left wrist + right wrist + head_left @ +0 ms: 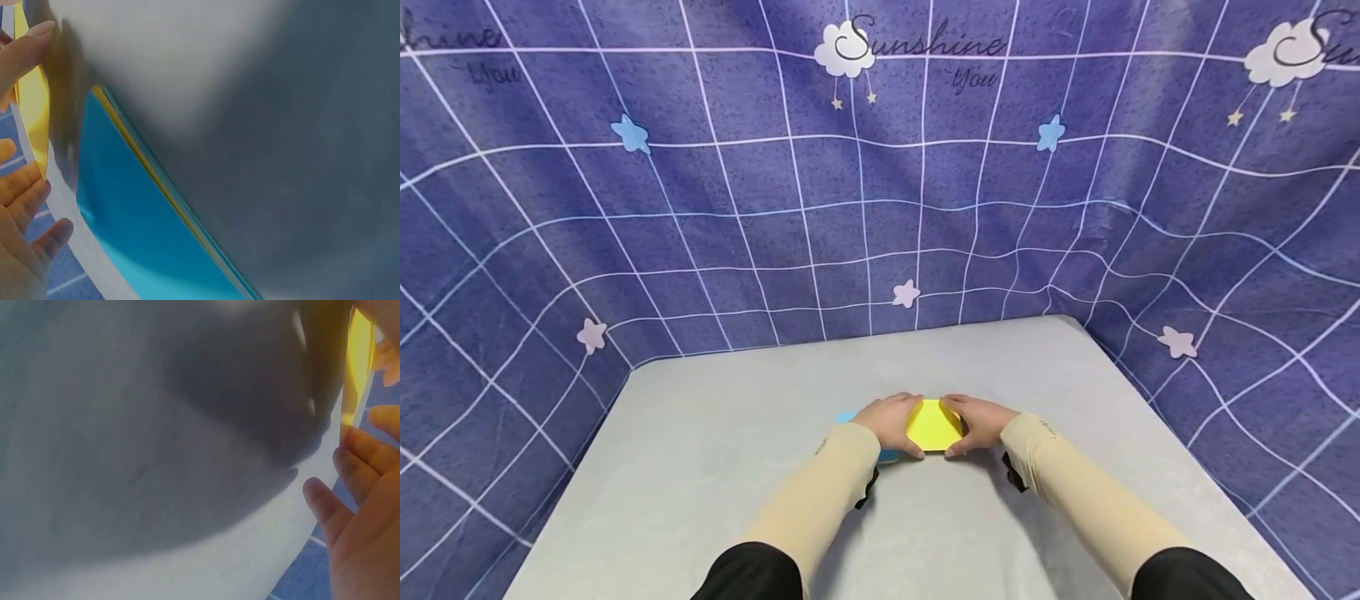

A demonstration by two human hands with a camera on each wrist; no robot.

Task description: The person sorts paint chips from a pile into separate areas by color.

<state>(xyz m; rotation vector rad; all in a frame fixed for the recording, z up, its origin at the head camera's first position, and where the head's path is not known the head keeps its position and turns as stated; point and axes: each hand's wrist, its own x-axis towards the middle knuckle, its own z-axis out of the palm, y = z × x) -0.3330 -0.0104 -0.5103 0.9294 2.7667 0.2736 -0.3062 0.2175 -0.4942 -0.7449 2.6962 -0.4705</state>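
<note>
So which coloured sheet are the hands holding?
The yellow sheet, held between the left hand and right hand; the blue sheet lies on the table.

Plain yellow sheet (934, 427), bright blue stack (137, 206) with a yellow line along its side, pale grey table (700, 500), beyond its far edge purple-blue cloth (760, 187) with white grid lines, cream sleeves (820, 487)

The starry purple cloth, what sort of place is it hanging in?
Probably an indoor corner set up for handwork: a pale table, the patterned cloth behind and beside it, and a yellow sheet being held.
</note>
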